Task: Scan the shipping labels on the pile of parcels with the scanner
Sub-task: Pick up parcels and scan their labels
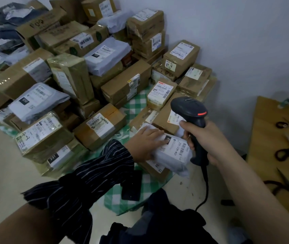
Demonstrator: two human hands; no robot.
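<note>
A big pile of parcels (73, 71), brown cartons and white mailer bags with shipping labels, covers a green checked cloth (136, 103) on the floor. My right hand (203, 138) grips the handle of a black corded scanner (189, 110), whose head points down and left, a red light on its side. Just left of it, my left hand (145, 143) lies on a white mailer bag (172, 155), thumb along the near edge. Its label (179, 147) faces up and reads 231-239 K01. The bag rests on a flat carton at the pile's front.
A wooden board (274, 138) on the right carries several black scissors (288, 185). The white wall (246, 41) closes the back right corner. A black flat object (131, 185) lies on the cloth near my left sleeve. The scanner's cable (205, 191) drops to the floor.
</note>
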